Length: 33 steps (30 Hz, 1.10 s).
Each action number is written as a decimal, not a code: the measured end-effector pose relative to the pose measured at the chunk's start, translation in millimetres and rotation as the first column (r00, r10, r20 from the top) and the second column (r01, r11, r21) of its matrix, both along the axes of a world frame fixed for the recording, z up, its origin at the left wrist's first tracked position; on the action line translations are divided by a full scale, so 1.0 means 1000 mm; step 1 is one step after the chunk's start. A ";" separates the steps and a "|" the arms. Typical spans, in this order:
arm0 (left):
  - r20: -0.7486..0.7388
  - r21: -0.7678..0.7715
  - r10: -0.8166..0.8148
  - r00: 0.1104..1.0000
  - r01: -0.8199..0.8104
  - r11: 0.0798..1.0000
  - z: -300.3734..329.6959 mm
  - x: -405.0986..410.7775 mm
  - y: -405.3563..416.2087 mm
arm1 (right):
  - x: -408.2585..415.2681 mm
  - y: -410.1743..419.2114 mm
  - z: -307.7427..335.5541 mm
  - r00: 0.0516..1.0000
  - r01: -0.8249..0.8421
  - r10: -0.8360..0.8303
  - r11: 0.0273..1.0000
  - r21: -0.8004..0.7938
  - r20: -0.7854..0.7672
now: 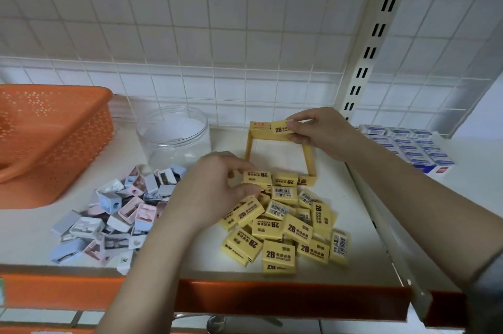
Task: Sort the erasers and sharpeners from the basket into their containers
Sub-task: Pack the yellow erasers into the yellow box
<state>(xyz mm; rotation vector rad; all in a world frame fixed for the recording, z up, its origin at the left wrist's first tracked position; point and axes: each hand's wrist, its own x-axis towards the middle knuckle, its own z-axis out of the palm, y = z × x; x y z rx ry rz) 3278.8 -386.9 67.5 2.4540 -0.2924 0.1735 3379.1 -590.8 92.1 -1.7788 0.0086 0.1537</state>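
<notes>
A pile of yellow 2B erasers (285, 227) lies on the white shelf in front of a shallow yellow cardboard box (309, 159) with a bare floor. My right hand (317, 129) pinches one yellow eraser (280, 128) over the box's far wall. At the pile's top edge, my left hand (215, 189) has its fingers curled round another yellow eraser (257, 178). A heap of pastel blue, pink and white sharpeners (119, 211) lies to the left of the erasers. Behind them stands a clear plastic jar (174, 135), open. The orange perforated basket (51, 137) sits at the far left.
Rows of blue-and-white eraser boxes (408, 147) fill the neighbouring shelf on the right, past a slotted metal upright (373, 42). An orange strip (272, 298) edges the shelf front. White wire grid panels back the shelf.
</notes>
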 end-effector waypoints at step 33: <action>0.124 -0.002 0.244 0.962 -0.245 0.969 0.004 0.035 -0.007 | 0.020 0.022 -0.037 0.996 0.089 -0.083 0.981 -0.170 0.043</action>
